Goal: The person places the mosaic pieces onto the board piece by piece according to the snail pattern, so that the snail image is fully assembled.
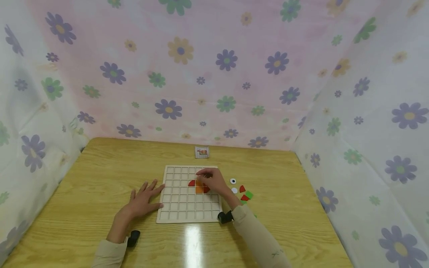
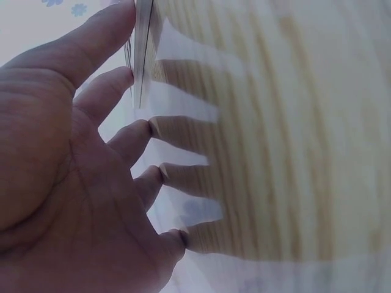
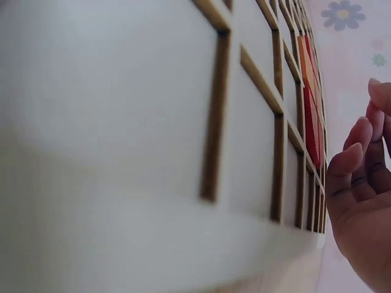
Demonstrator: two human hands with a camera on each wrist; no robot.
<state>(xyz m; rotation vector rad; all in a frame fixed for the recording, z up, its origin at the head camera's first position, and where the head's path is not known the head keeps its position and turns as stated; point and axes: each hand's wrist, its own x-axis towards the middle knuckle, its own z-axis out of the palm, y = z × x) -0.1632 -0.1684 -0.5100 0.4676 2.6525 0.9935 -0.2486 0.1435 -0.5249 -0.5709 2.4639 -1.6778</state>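
A square wooden grid board (image 1: 177, 214) lies on the table. Red and orange pieces sit in its cells; an orange piece (image 1: 199, 189) and a red quarter-round piece (image 1: 191, 183) show in the head view. My right hand (image 1: 212, 180) is over these pieces, fingers bent and thumb near the fingertips; whether it pinches a piece I cannot tell. In the right wrist view, red pieces (image 3: 312, 131) stand slightly above the grid. My left hand (image 1: 141, 201) rests on the table with fingers spread, thumb and index fingertip at the board's left edge.
Right of the board lie loose pieces: a white disc with a dark dot (image 1: 232, 181), a plain white disc (image 1: 234, 190), a red piece (image 1: 242, 189) and a green piece (image 1: 249, 195). A small picture card (image 1: 202, 152) lies behind the board. Flowered cloth (image 1: 201, 93) surrounds the table.
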